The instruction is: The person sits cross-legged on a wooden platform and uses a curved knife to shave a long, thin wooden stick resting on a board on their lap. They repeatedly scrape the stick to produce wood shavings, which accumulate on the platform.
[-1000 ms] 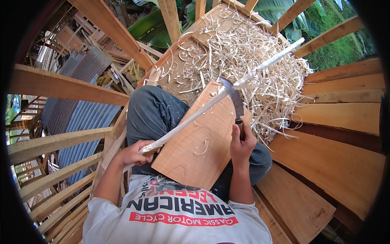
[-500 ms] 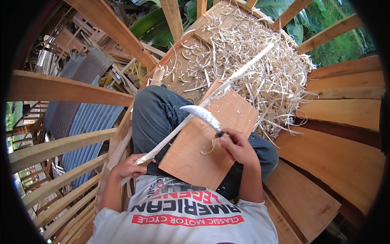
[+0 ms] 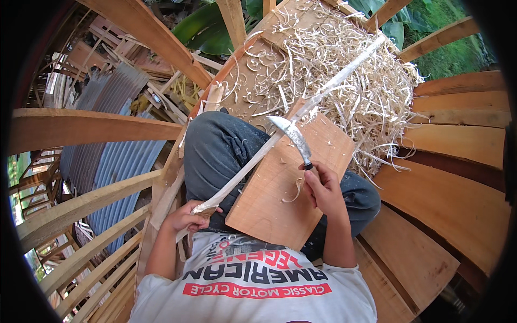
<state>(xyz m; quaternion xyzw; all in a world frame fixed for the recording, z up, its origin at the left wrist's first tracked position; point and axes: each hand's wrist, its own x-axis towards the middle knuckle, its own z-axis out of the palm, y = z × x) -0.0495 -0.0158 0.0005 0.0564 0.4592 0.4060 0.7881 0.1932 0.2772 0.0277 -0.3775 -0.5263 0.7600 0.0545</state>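
Observation:
My left hand is closed around the near end of a long, pale, whittled wooden stick, beside my left knee. The stick slants up to the right, over a flat wooden board resting on my lap, and its far end reaches above the pile of shavings. My right hand, over the board's right part, grips the dark handle of a sickle. Its curved silvery blade crosses over the stick; whether the edge touches the wood I cannot tell. A thin curled shaving lies on the board near my right hand.
A large heap of curly wood shavings covers the plank floor ahead. Wooden rails stand on the left, with corrugated metal sheets beyond them. Wide planks run along the right. Green leaves show past the far edge.
My right hand has moved the sickle blade farther along the stick, away from me. A peeled strip that stood off the stick's far part no longer shows there. The whole view has shifted slightly.

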